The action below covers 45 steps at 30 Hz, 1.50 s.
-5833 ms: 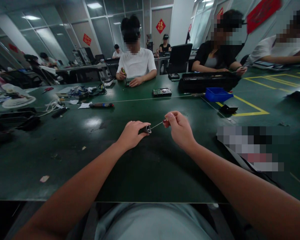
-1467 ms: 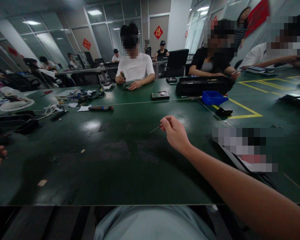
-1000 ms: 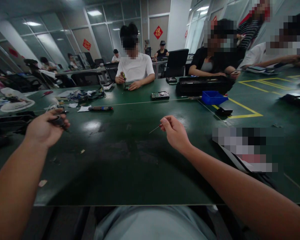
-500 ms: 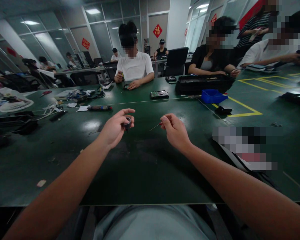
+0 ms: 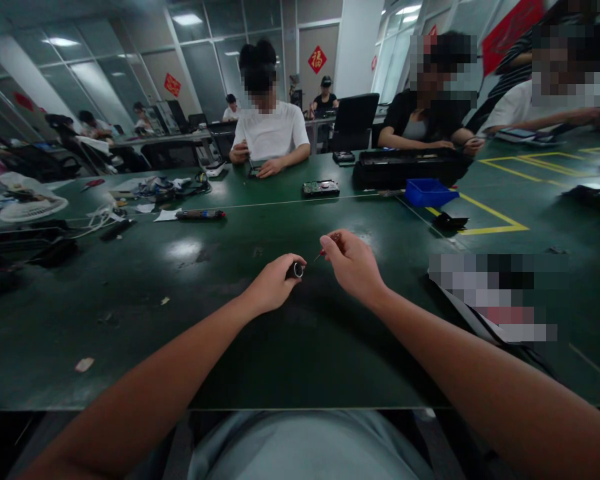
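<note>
Over the green table (image 5: pixel 220 373), my left hand (image 5: pixel 270 287) is closed around a small dark cylinder (image 5: pixel 297 270). Its round end, with a light ring around a dark centre, faces me to the right. My right hand (image 5: pixel 354 267) pinches a thin, needle-like tool (image 5: pixel 321 254) with a red part near the fingertips. The tool's fine tip points down and left toward the cylinder, with a small gap between them. Most of the tool is hidden by my fingers, so I cannot tell its exact kind.
Ahead lies a hard drive (image 5: pixel 321 189), with a dark pen-shaped tool (image 5: pixel 201 215) farther left. A blue bin (image 5: pixel 430 193) and a small black part (image 5: pixel 451 221) sit at the right. Papers (image 5: pixel 490 300) lie beside my right forearm. A co-worker (image 5: pixel 273 133) sits opposite.
My left hand has moved right and slightly down with the dark cylinder, its fingers curling closer around it. The cylinder is now near the tool tip. My right hand has barely moved.
</note>
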Motion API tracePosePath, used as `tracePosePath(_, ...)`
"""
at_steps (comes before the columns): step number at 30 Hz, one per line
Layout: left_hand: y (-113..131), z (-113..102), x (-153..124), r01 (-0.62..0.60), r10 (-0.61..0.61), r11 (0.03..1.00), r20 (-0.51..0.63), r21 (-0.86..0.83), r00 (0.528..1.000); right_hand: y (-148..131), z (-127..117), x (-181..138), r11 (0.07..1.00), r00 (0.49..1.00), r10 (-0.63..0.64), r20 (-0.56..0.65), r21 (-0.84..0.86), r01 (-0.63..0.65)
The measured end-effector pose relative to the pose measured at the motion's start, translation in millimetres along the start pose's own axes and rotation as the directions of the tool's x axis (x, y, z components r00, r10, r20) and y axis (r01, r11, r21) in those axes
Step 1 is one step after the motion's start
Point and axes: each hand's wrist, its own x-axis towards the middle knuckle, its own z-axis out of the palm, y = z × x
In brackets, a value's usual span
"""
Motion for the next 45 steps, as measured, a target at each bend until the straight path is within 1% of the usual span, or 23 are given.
tracePosePath(2,-4,-4,2,-0.056,0.056,0.998,-0.002,0.034,0.998,-1,0,0,1.000,1.000,0.004,0.009,-0.005,-0.004)
tracePosePath(4,-8,-6,4,-0.083,0.084,0.996,-0.024,0.040,0.996,0,0,0,0.999,1.000,0.008,0.000,0.044,-0.008)
tracePosePath(8,-17,-6,5,-0.072,0.073,0.997,-0.088,0.016,0.993,1,0,-1,0.974,0.998,-0.009,-0.065,0.223,0.023)
tracePosePath(12,-22,-5,4,-0.089,0.089,0.996,-0.126,0.002,0.988,1,0,-1,0.963,0.996,-0.033,-0.082,0.265,0.054)
tracePosePath(17,-20,-7,3,-0.073,0.070,0.997,-0.125,-0.019,0.990,-1,0,-1,0.966,0.996,-0.040,-0.083,0.252,0.060)
tracePosePath(26,-15,-9,4,-0.054,0.052,0.998,-0.169,-0.010,0.984,-2,1,-1,0.967,0.996,-0.039,-0.079,0.250,0.058)
tracePosePath(28,-17,-9,4,-0.066,0.064,0.998,-0.171,-0.008,0.983,-4,0,-2,0.980,0.996,-0.024,-0.086,0.195,0.040)
tracePosePath(33,-22,-8,4,-0.098,0.097,0.995,-0.161,0.001,0.982,-8,-6,-1,1.000,0.995,-0.011,-0.098,-0.011,0.010)
tracePosePath(35,-23,-8,4,-0.112,0.113,0.994,-0.157,0.017,0.981,-8,-7,-1,0.999,0.995,-0.047,-0.084,-0.018,0.045)
tracePosePath(37,-24,-8,4,-0.119,0.123,0.992,-0.151,0.033,0.981,-7,-7,-1,0.994,0.993,-0.109,-0.047,0.017,0.110)
tracePosePath(41,-22,-9,3,-0.108,0.115,0.992,-0.129,0.062,0.985,-10,-8,-5,0.976,0.977,-0.214,0.013,0.045,0.213)
tracePosePath(43,-21,-9,3,-0.104,0.112,0.992,-0.125,0.069,0.986,-12,-8,-6,0.973,0.973,-0.230,0.027,0.032,0.229)
tracePosePath(45,-19,-9,3,-0.106,0.115,0.992,-0.126,0.072,0.985,-13,-8,-7,0.977,0.977,-0.213,0.029,0.011,0.213)
